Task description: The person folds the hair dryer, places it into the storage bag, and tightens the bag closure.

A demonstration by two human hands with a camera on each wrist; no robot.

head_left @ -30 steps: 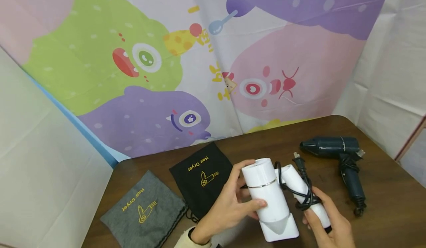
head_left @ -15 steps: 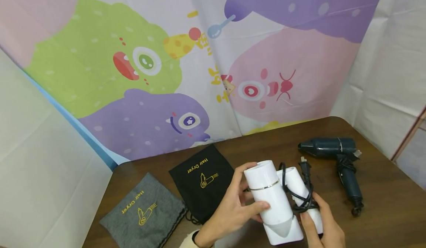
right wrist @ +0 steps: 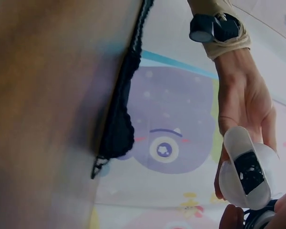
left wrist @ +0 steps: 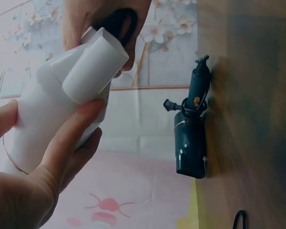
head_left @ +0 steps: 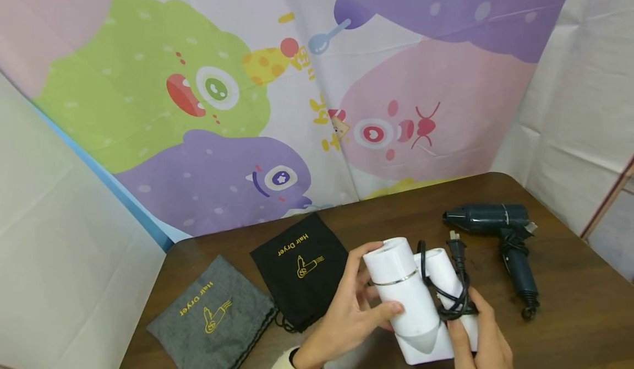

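Observation:
A white hair dryer (head_left: 408, 303) is in both hands near the front of the table, with a flat nozzle at its lower end. My left hand (head_left: 346, 308) grips the barrel, thumb across the front and fingers behind. The folding handle lies close beside the barrel, and my right hand (head_left: 480, 330) holds its lower part. Wound around the handle is a black cord (head_left: 458, 303), its plug (head_left: 455, 245) pointing up. In the right wrist view the nozzle's slot (right wrist: 248, 171) faces the camera, below the left palm. The left wrist view shows the barrel (left wrist: 43, 119) from behind the left fingers.
A dark hair dryer (head_left: 490, 218) with its cord wrapped lies on the table (head_left: 569, 281) at the right. To the left are a black drawstring pouch (head_left: 317, 292) and a grey one (head_left: 238, 303), both printed "Hair Dryer". A cartoon cloth (head_left: 208, 38) hangs behind.
The right hand has moved left, bringing the white dryer's handle closer against the barrel. The left hand and barrel have shifted slightly to the right.

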